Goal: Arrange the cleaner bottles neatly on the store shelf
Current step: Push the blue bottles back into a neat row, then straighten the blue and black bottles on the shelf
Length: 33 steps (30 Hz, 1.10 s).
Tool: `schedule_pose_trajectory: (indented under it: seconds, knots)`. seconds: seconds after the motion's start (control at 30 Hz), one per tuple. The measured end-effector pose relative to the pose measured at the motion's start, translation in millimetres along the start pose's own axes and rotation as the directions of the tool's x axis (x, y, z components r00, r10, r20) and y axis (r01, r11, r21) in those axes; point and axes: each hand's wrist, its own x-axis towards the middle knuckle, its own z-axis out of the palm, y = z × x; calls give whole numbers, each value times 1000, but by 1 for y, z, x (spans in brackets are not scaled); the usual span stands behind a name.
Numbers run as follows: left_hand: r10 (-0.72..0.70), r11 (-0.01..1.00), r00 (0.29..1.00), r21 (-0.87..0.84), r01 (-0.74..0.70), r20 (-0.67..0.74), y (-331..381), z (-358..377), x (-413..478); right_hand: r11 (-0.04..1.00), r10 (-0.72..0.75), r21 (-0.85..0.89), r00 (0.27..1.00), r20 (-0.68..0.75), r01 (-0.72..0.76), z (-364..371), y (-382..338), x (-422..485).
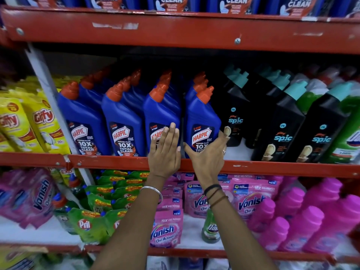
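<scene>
Standing blue bottles (124, 114), orange caps (115, 90)

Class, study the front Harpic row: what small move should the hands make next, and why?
Probably slide the fourth Harpic leftward: the right hand grips it, and a dark gap separates it from the third Harpic, which the left hand presses flat.

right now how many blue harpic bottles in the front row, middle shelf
4, side by side: leftmost bottle, second bottle, third bottle touched by the left hand, fourth bottle held by the right hand. More behind, partly hidden.
</scene>
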Motion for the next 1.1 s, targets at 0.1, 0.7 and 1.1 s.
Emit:
schedule_pose_trajectory:
  seconds: [0.1,0.7,1.1]
  knots:
    - [1,1000,1000,0,-1,4,0,1,0,999,-15,-50,1000,0,15,1,1,-2]
    - [18,1000,1000,19,-18,-5,1,2,0,989,-32,110,873,-486,98,-145,104,69]
    - [7,998,1000,66,-6,-6,3,2,1,966,162,-143,933,-323,-217,-171,145,119]
